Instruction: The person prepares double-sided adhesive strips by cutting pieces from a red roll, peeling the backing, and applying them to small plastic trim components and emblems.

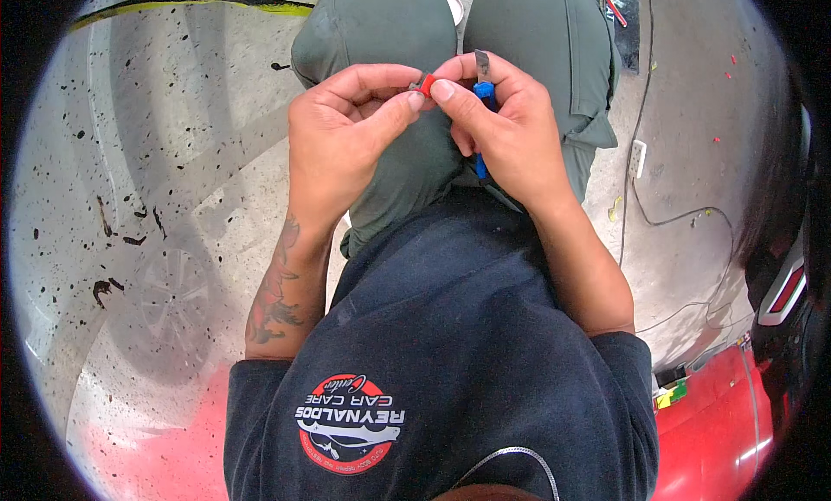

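Above my lap, my left hand (pixel 346 125) pinches a small red piece (pixel 427 84) with a dark grey bit at its left end, between thumb and fingertips. From the other side, the thumb and forefinger of my right hand (pixel 515 129) meet on the same red piece. A blue-handled knife (pixel 485 92) is tucked in the fingers of my right hand, upright, its flat metal blade pointing away from me. Part of its handle is hidden behind the fingers. What the red piece belongs to is too small to tell.
Beneath my hands are my green-trousered knees (pixel 381 25). A white power strip (pixel 638 158) and black cable (pixel 642 94) lie on the floor to the right. Farther right stands a dark vehicle part with a red light (pixel 786 292). A glossy red panel (pixel 714 423) is at lower right.
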`<state>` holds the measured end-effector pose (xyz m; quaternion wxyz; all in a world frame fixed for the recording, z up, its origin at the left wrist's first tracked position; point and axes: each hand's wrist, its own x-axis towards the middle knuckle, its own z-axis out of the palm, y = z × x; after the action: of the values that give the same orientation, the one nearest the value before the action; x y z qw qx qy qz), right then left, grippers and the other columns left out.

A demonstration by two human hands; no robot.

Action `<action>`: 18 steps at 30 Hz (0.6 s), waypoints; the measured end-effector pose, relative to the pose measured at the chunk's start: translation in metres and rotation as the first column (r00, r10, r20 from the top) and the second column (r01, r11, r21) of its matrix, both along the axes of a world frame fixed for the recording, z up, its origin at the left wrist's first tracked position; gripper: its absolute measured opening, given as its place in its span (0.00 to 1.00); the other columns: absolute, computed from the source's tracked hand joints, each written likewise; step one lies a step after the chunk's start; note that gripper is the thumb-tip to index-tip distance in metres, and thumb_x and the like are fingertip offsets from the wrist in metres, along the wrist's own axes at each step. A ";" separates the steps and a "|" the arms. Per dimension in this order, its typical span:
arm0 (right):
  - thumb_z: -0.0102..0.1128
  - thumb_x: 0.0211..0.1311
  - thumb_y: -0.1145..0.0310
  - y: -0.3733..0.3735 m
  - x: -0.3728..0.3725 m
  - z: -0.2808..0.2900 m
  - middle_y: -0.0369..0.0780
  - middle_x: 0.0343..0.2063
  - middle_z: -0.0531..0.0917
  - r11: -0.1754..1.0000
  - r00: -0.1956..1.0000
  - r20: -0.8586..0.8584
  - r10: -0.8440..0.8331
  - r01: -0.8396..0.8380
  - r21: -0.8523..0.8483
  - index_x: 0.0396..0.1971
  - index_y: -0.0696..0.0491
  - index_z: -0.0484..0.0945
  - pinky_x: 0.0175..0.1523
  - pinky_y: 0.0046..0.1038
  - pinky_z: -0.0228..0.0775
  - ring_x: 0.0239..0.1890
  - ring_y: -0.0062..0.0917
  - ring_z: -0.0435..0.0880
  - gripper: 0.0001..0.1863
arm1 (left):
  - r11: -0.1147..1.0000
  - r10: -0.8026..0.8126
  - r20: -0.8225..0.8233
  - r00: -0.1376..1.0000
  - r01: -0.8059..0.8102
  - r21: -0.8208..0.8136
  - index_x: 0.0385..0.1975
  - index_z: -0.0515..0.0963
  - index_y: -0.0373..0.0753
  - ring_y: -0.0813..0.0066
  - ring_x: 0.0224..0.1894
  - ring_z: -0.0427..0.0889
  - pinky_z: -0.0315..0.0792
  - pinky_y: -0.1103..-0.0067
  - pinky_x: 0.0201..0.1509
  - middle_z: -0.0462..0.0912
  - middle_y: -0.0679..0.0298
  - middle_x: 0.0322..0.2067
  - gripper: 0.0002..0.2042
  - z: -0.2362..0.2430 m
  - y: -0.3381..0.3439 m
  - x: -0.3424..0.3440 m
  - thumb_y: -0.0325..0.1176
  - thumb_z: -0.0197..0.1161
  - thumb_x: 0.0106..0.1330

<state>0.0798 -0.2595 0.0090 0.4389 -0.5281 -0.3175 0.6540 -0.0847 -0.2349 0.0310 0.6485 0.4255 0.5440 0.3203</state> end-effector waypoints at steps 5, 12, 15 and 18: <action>0.62 0.64 0.66 0.000 0.001 -0.002 0.29 0.16 0.75 1.000 1.000 0.010 0.001 -0.001 0.012 0.32 0.55 0.79 0.19 0.16 0.59 0.16 0.09 0.69 0.07 | 1.000 -0.008 -0.017 1.000 0.008 -0.001 0.41 0.80 0.27 0.80 0.38 0.83 0.77 0.85 0.45 0.85 0.60 0.37 0.09 0.000 0.000 0.001 0.22 0.64 0.62; 0.62 0.64 0.66 0.002 0.003 -0.001 0.30 0.17 0.77 1.000 1.000 0.029 -0.002 0.002 0.014 0.32 0.55 0.80 0.20 0.16 0.59 0.17 0.09 0.70 0.08 | 0.999 -0.036 -0.056 0.998 0.036 0.000 0.42 0.79 0.28 0.74 0.38 0.84 0.79 0.80 0.45 0.84 0.57 0.37 0.10 -0.001 0.001 0.002 0.23 0.66 0.61; 0.62 0.63 0.67 0.002 0.003 -0.001 0.30 0.19 0.79 1.000 0.999 0.038 0.013 -0.014 0.024 0.32 0.55 0.80 0.23 0.16 0.61 0.19 0.09 0.71 0.07 | 1.000 -0.029 -0.053 0.998 0.029 0.007 0.41 0.79 0.28 0.74 0.37 0.84 0.79 0.80 0.45 0.84 0.57 0.36 0.10 -0.001 0.000 0.001 0.23 0.66 0.61; 0.62 0.62 0.67 -0.002 0.004 -0.004 0.31 0.21 0.80 0.999 0.998 0.066 0.001 -0.004 0.049 0.31 0.56 0.80 0.27 0.18 0.66 0.23 0.11 0.74 0.07 | 0.999 -0.038 -0.073 0.997 0.040 0.017 0.41 0.79 0.28 0.73 0.38 0.84 0.79 0.79 0.45 0.84 0.57 0.36 0.10 -0.005 -0.002 0.004 0.23 0.66 0.61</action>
<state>0.0842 -0.2612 0.0048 0.4401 -0.5379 -0.3483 0.6290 -0.0809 -0.2371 0.0265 0.6305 0.4532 0.5559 0.2967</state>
